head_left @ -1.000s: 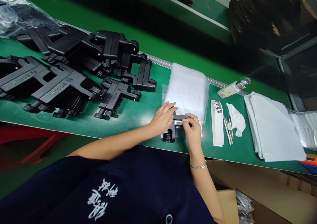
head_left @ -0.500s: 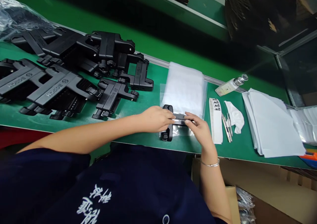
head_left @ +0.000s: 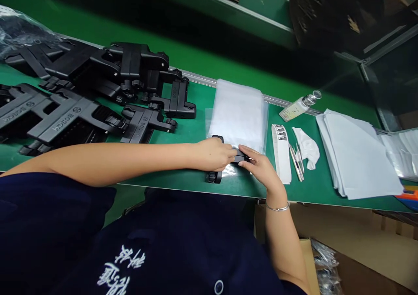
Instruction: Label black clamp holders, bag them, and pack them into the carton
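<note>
A small black plastic part (head_left: pixel 216 174) lies on the green bench, at the near end of a stack of clear plastic bags (head_left: pixel 239 112). My left hand (head_left: pixel 214 154) rests closed over the part's left side, fingers gripping it. My right hand (head_left: pixel 259 167) meets it from the right, fingertips pinched on the part's bar (head_left: pixel 241 156). A bracelet sits on my right wrist. Most of the part is hidden under both hands.
Several black Bosch-marked plastic parts (head_left: pixel 81 99) lie to the left. Right of the bags are a label strip (head_left: pixel 281 151), thin tools (head_left: pixel 296 162), a white cloth (head_left: pixel 307 147), a small bottle (head_left: pixel 298 106) and stacked white sheets (head_left: pixel 355 155). A cardboard box (head_left: pixel 313 260) stands below the bench edge.
My left arm has swung across so the forearm lies level along the bench edge. Both hands stay on the black part, which sits slightly farther onto the bags.
</note>
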{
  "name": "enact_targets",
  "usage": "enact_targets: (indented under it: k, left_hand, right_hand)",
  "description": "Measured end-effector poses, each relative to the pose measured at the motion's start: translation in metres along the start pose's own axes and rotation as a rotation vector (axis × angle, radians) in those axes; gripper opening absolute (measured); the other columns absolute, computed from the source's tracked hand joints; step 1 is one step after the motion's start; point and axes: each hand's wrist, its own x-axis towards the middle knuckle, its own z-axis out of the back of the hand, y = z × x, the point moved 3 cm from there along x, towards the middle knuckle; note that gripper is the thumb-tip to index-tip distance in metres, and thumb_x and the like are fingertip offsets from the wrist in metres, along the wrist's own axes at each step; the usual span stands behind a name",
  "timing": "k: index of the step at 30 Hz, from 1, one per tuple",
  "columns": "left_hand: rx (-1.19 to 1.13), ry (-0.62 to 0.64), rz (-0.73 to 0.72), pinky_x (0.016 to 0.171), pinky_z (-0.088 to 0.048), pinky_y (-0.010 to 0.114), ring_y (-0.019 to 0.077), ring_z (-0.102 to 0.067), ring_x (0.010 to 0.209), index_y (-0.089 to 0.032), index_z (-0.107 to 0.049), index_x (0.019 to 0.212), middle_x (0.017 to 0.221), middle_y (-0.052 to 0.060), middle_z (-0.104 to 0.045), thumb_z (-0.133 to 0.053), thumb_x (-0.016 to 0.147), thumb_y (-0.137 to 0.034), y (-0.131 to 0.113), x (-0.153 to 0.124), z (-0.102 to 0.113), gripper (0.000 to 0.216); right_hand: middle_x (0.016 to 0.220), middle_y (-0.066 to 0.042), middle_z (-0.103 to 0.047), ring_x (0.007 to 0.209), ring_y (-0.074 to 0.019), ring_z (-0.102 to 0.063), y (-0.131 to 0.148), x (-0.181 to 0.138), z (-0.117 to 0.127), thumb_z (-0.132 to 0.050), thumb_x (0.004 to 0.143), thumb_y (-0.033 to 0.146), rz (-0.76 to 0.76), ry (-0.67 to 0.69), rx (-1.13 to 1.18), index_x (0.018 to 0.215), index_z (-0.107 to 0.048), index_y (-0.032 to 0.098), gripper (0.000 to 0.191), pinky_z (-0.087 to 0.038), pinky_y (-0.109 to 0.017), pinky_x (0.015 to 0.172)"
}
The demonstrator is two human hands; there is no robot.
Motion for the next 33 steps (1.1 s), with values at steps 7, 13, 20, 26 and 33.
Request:
enact_targets:
  k: [7, 13, 20, 26, 33]
  left_hand:
    - [-0.07, -0.253, 0.216, 0.083, -0.048, 0.033, 0.0215, -0.062, 0.103, -0.018, -0.063, 0.119, 0.118, 0.01, -0.067, -0.045, 0.094, -0.026, -0.006, -0.031, 0.002, 0.031]
    - [-0.346, -0.55, 0.765, 0.095, -0.049, 0.033, 0.0194, -0.061, 0.109, -0.016, -0.066, 0.11, 0.113, 0.008, -0.067, -0.039, 0.095, -0.025, 0.029, -0.053, 0.01, 0.032]
    - [-0.391, -0.32, 0.7, 0.102, -0.047, 0.041, 0.0234, -0.057, 0.118, -0.014, -0.061, 0.119, 0.126, 0.012, -0.061, -0.041, 0.091, -0.021, 0.021, -0.01, -0.035, 0.035]
    - [-0.301, 0.038, 0.173, 0.116, -0.025, 0.054, 0.0313, -0.038, 0.138, -0.02, -0.049, 0.138, 0.146, 0.014, -0.047, -0.047, 0.094, -0.041, -0.048, 0.035, -0.071, 0.049]
    - [-0.341, 0.246, -0.013, 0.118, -0.018, 0.051, 0.0271, -0.031, 0.143, -0.023, -0.024, 0.152, 0.155, 0.012, -0.032, -0.031, 0.099, -0.048, -0.069, 0.029, -0.074, 0.06]
  right_hand:
    - [0.14, -0.012, -0.053, 0.13, -0.03, -0.048, 0.011, -0.006, -0.005, -0.061, 0.087, 0.035, 0.088, -0.032, -0.281, 0.139, -0.05, 0.022, 0.055, -0.036, -0.053, 0.11]
    - [0.113, -0.017, -0.062, 0.106, -0.0328, -0.059, 0.022, -0.018, -0.018, -0.06, 0.088, 0.031, 0.275, -0.122, -0.514, 0.13, -0.055, 0.015, 0.045, -0.045, -0.055, 0.098]
    - [0.11, -0.012, -0.056, 0.103, -0.0273, -0.056, 0.02, -0.103, 0.019, -0.052, 0.094, 0.033, 0.283, -0.571, -0.48, 0.123, -0.064, 0.031, 0.032, -0.05, -0.046, 0.089]
    - [0.111, -0.009, -0.062, 0.103, -0.0232, -0.059, 0.01, -0.145, 0.041, -0.051, 0.095, 0.036, 0.079, -0.781, -0.078, 0.123, -0.066, 0.03, 0.032, -0.05, -0.039, 0.088]
    - [0.12, -0.005, -0.069, 0.116, -0.0267, -0.059, 0.01, -0.162, 0.057, -0.053, 0.092, 0.045, -0.065, -0.736, 0.179, 0.117, -0.07, 0.029, 0.034, -0.046, -0.044, 0.101]
